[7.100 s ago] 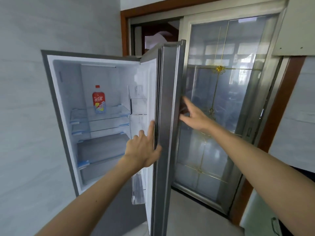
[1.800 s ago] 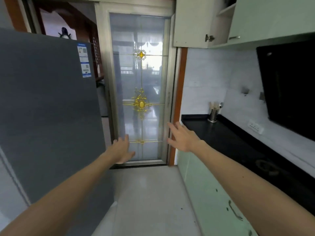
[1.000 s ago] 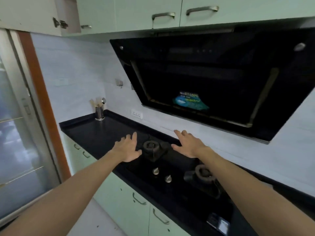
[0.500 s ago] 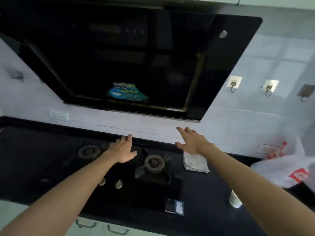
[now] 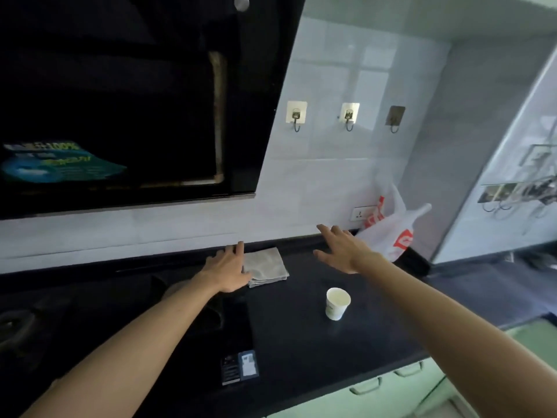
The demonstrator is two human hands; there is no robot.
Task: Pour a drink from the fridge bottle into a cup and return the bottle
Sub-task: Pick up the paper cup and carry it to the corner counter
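Note:
A white paper cup (image 5: pixel 337 307) stands upright on the black countertop (image 5: pixel 304 342), below and between my two hands. My left hand (image 5: pixel 226 269) hovers open, palm down, over the left edge of a folded grey cloth (image 5: pixel 266 266). Farther right, my right hand (image 5: pixel 343 249) is stretched out open with fingers spread, above the counter and behind the cup. Neither hand holds anything. The bottle and the fridge are out of view.
A black range hood (image 5: pixel 129 95) hangs at upper left over the gas hob (image 5: pixel 27 324). A white and red plastic bag (image 5: pixel 391 233) sits in the back corner by a wall socket (image 5: pixel 363 213). Three wall hooks (image 5: pixel 349 116) are above. Pale green drawers (image 5: pixel 391 387) run under the counter.
The view has swung right from the fridge, past the glass door and along the hob, to the counter part with the cup. Both hands stayed open and empty throughout.

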